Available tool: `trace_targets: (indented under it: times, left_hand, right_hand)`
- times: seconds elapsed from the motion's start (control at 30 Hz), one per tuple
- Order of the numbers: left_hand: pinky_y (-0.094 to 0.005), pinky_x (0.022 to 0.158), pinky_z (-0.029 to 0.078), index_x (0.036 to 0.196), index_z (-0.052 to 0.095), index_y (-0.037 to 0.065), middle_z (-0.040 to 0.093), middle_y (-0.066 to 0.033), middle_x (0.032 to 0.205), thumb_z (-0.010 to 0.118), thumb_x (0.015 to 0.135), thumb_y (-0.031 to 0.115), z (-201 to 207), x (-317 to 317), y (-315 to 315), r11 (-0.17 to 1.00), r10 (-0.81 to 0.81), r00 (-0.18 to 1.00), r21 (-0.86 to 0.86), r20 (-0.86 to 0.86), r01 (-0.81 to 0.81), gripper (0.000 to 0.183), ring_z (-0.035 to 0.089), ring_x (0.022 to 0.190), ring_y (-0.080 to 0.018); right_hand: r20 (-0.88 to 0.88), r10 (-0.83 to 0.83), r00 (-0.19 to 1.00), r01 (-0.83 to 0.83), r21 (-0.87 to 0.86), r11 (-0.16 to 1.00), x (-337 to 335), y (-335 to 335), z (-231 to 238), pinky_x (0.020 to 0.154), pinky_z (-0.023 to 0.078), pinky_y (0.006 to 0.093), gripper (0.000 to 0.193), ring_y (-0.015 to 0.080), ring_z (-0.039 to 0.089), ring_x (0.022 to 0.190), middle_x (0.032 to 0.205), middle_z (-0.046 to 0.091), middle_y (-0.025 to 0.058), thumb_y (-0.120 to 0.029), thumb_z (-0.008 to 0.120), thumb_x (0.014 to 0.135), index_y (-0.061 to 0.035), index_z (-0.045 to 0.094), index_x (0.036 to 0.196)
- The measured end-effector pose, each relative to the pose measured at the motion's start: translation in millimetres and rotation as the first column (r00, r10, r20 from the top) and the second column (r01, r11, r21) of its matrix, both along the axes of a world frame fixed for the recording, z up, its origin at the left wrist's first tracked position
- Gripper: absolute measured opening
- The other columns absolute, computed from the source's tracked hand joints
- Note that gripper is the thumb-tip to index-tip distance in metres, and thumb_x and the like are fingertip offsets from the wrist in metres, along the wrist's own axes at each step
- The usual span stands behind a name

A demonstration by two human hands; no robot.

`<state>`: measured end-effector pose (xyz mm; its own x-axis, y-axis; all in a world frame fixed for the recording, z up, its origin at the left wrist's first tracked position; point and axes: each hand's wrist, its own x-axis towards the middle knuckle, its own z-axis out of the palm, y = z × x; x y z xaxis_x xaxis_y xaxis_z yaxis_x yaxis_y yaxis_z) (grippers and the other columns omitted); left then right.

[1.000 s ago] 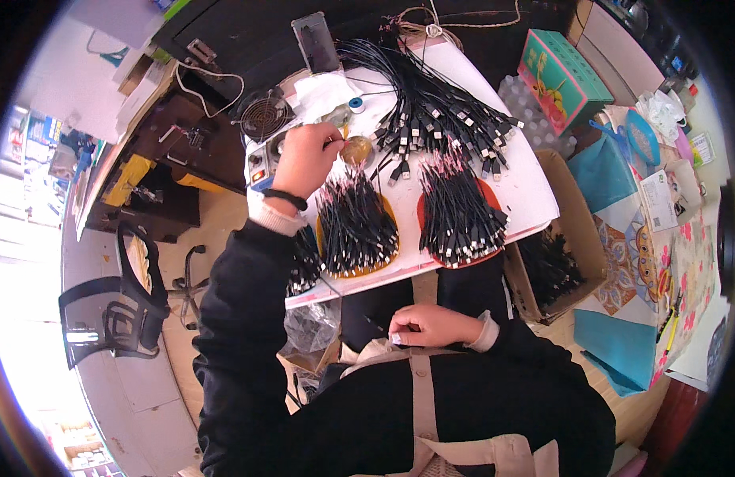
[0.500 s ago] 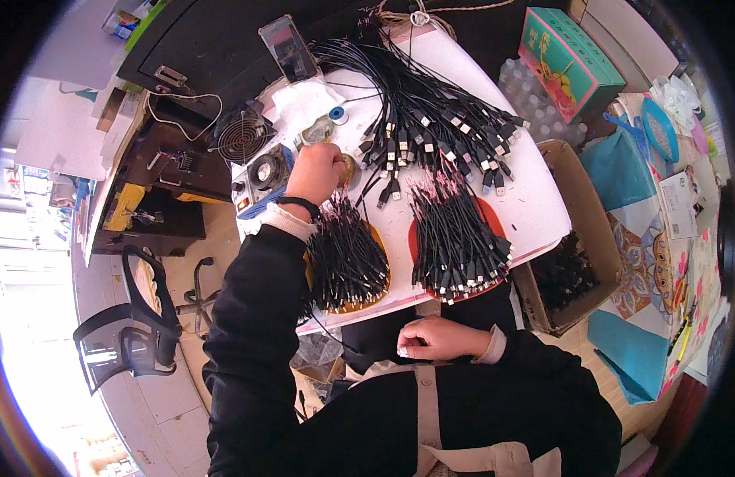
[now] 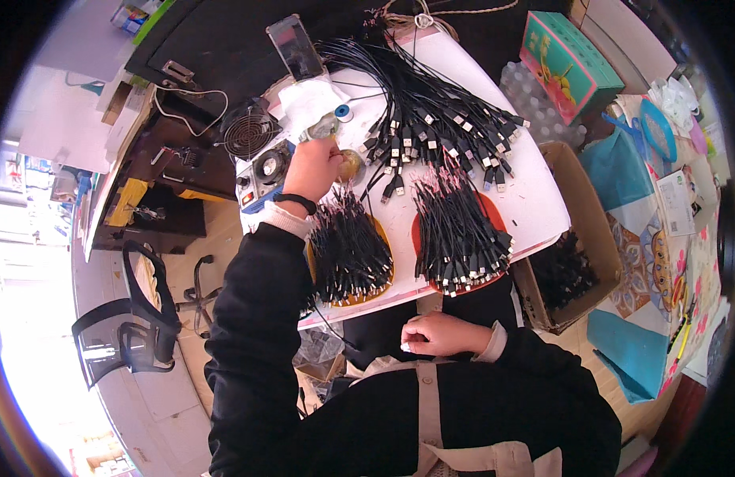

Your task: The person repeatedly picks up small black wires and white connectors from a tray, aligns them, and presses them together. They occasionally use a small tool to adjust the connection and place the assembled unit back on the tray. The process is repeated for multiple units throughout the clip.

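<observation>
White worktop point(image 3: 538, 219), dark cabinet point(image 3: 216, 48) behind. From my remote station I log two short-cable bundles laid out, left bundle point(image 3: 351, 256) on yellow, right bundle point(image 3: 463, 234) on red; long cables point(image 3: 431, 119) lie loose beyond. Finished share: can't judge. Left hand point(image 3: 312, 171) curled beside amber dish point(image 3: 351, 166), contents hidden. Right hand point(image 3: 441, 333) loosely curled at lap; grip unclear.

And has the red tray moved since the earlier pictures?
No. The red tray sits at the same spot along the near edge of the white table; only the camera's view shifted.
</observation>
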<state>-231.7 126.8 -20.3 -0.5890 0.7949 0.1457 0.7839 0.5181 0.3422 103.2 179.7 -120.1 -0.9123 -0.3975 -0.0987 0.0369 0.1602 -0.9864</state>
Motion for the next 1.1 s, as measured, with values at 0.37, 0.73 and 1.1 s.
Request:
trace_targets:
  times: [0.37, 0.73, 1.1]
  left_hand:
    - [-0.0288, 0.056, 0.051, 0.078, 0.066, -0.001, 0.066, -0.0119, 0.062, 0.069, 0.079, 0.008, 40.9, -35.7, -97.9, 0.926, 0.324, 0.943, 0.178, 0.082, -0.333, 0.010, 0.067, 0.056, -0.0186]
    - [-0.0326, 0.058, 0.051, 0.071, 0.068, 0.002, 0.064, -0.0108, 0.059, 0.073, 0.073, 0.010, 1.8, -74.9, -113.1, 0.941, 0.337, 0.931, 0.045, -0.141, -0.334, 0.009, 0.066, 0.057, -0.0235]
    - [-0.0449, 0.074, 0.053, 0.076, 0.068, 0.002, 0.066, -0.0207, 0.079, 0.069, 0.074, 0.009, 6.9, -76.0, -94.9, 0.930, 0.281, 0.916, -0.154, -0.286, -0.333, 0.007, 0.066, 0.081, -0.0384]
  right_hand:
    - [0.040, 0.023, 0.999, -0.028, 0.129, 0.991, 1.5, -10.9, -3.4, 0.068, 0.049, 0.0366, 0.024, 0.0261, 0.065, 0.076, 0.082, 0.065, 0.0115, -0.026, 0.063, 0.087, -0.0020, 0.064, 0.089]
    - [0.046, 0.082, 0.996, -0.091, 0.267, 0.959, -3.8, -14.0, -2.2, 0.069, 0.050, 0.0389, 0.024, 0.0285, 0.065, 0.078, 0.083, 0.066, 0.0123, -0.027, 0.063, 0.086, -0.0031, 0.064, 0.089]
    - [0.026, 0.084, 0.996, -0.088, 0.275, 0.957, -3.6, -13.5, -5.9, 0.068, 0.049, 0.0394, 0.022, 0.0292, 0.064, 0.077, 0.083, 0.065, 0.0125, -0.025, 0.062, 0.085, -0.0029, 0.064, 0.088]
